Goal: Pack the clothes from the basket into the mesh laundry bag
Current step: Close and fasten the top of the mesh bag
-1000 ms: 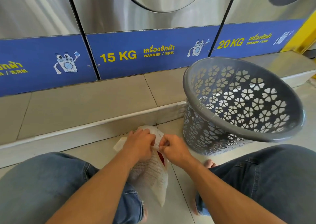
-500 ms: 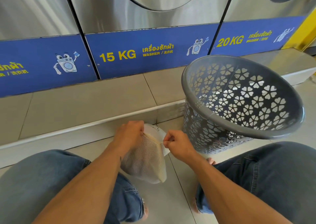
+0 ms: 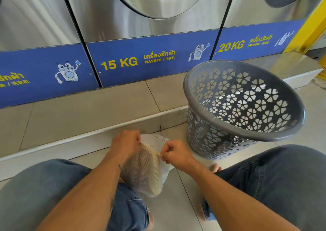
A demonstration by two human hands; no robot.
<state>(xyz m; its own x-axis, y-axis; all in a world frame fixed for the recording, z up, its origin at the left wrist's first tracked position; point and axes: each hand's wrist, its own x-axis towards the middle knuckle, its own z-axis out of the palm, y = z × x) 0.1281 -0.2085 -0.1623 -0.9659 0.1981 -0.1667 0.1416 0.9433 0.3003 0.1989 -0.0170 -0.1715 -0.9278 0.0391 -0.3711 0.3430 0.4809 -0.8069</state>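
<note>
**Closing the zipper of the packed mesh bag**

The person squats on the tiled floor [image 3: 176, 209] in front of a row of washers, and both hands work on the mesh laundry bag [image 3: 144, 170], which hangs between the knees, just above the floor and near the raised step [image 3: 74, 117] under the machines. The left hand [image 3: 126, 145] has its grip closed around the top corner of the bag at the far end of the zipper [image 3: 150, 148]. The right hand [image 3: 174, 155] is closed in a fine pinch at the near end of the zipper, most likely on the slider, although the slider itself is too small to see clearly.

The step in hand seems to be the last one: closing the bag. The grey plastic basket [image 3: 247, 130] stands to the right, close to the step and tilted toward the person, and no clothes show inside it, so the packing itself looks done. The next move calls for the left hand to keep the zipper line tight while the right hand draws the slider to the end, with care that no fabric is caught in the teeth.

The bag is cream-coloured, of fine mesh, and it looks full and rounded at the bottom. A white cloth [image 3: 155, 139] shows behind its upper part; whether this is part of the bag or a piece of clothing cannot be told.
</note>
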